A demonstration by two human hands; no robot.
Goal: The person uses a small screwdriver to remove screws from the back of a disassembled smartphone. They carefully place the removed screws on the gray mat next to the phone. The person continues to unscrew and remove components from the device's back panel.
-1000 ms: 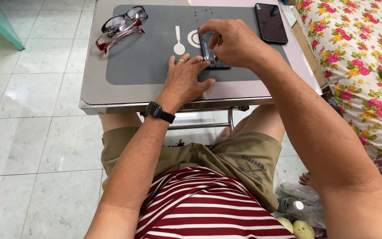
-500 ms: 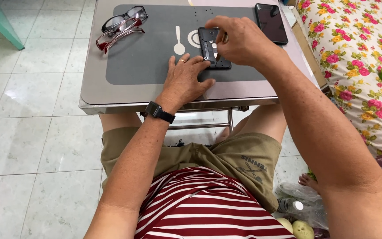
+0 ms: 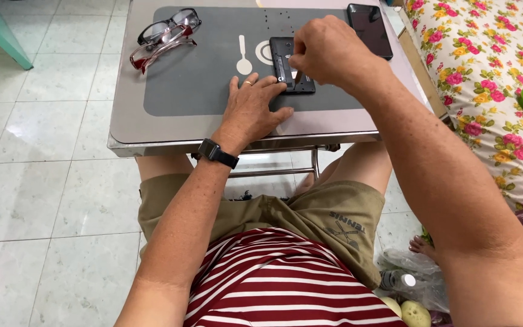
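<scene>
The left hand [image 3: 252,109] lies flat, fingers spread, pinning the opened black device [image 3: 290,65]. The right hand [image 3: 328,51] pinches closed over its middle; whether it holds a tool I cannot tell. The job looks midway. A mat [image 3: 201,79] lies beneath, glasses [image 3: 164,36] at ten o'clock, a phone [image 3: 370,27] at two.

open mat [image 3: 207,91] left of both hands, glasses [image 3: 164,33] at far-left corner, phone [image 3: 370,27] far right

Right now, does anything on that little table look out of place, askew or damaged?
Nothing looks spilled or broken. The small black device lies on the grey mat, steadied by the left hand, with the right hand pinching at it. The two pairs of glasses are stacked loosely at the far left corner, and the dark phone lies flat.
</scene>
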